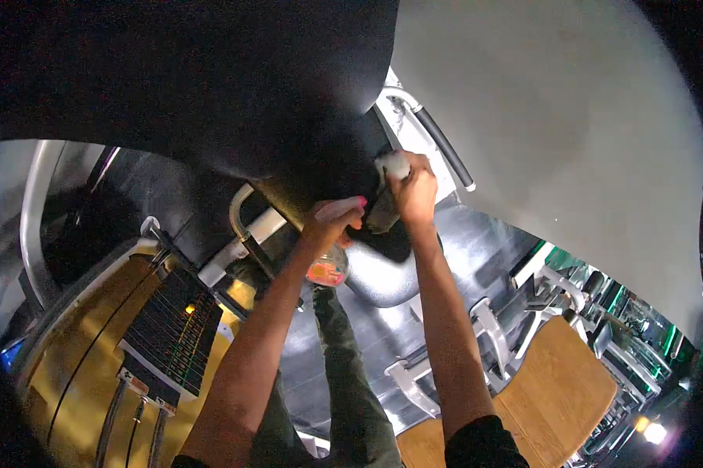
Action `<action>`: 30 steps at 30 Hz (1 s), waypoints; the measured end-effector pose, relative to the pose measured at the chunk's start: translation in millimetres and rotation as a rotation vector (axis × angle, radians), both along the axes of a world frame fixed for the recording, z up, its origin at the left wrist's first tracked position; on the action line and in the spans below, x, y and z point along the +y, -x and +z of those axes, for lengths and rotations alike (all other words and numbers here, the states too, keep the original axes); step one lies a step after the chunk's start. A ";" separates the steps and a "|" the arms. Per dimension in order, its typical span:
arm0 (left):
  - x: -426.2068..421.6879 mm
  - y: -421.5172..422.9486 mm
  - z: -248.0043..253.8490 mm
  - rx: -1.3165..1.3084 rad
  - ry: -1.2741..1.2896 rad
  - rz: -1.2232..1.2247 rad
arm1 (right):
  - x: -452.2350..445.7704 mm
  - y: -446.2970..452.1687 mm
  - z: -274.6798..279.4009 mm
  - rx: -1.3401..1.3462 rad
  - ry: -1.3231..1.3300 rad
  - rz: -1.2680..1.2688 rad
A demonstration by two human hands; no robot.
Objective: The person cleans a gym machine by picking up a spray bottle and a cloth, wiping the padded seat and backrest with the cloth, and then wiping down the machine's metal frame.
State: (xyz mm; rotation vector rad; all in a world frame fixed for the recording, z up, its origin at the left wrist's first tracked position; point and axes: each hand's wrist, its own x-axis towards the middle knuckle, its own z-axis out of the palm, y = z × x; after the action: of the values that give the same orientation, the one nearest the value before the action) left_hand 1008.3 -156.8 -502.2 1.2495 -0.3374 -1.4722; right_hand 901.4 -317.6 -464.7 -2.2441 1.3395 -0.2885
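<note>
My left hand (332, 226) is closed around the neck of a spray bottle (326, 269), whose clear lower part shows an orange-pink label or liquid. To its right, my right hand (415, 191) grips a crumpled grey-white cloth (393, 165). Part of the cloth hangs down beside the fingers, near the black padded seat (383, 234) of a gym machine. Above both hands rises a large black pad (211, 86). The exact contact between cloth and padding is blurred.
A handle with a black grip (443, 147) is at the upper right, another handle (242, 214) at the left. A weight stack (176, 327) stands lower left. Wooden panels (558, 390) and more gym machines are at the lower right. A pale wall (554, 117) fills the upper right.
</note>
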 end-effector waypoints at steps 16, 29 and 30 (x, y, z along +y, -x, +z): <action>-13.8 3.8 -5.2 0.004 -0.190 -0.087 | -0.7 20.9 -1.5 0.064 -0.107 -0.177; -14.8 1.4 -6.8 0.088 -0.272 -0.091 | 28.7 47.8 11.3 0.090 -0.132 -0.199; -14.4 0.2 -7.0 0.088 -0.275 -0.093 | 23.9 47.6 10.0 0.091 -0.135 -0.202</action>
State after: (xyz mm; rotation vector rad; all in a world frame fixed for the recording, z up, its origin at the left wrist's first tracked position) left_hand 1008.1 -171.1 -509.1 1.3950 -0.1382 -1.6899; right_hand 853.8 -293.7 -454.7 -2.0360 1.5880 -0.1614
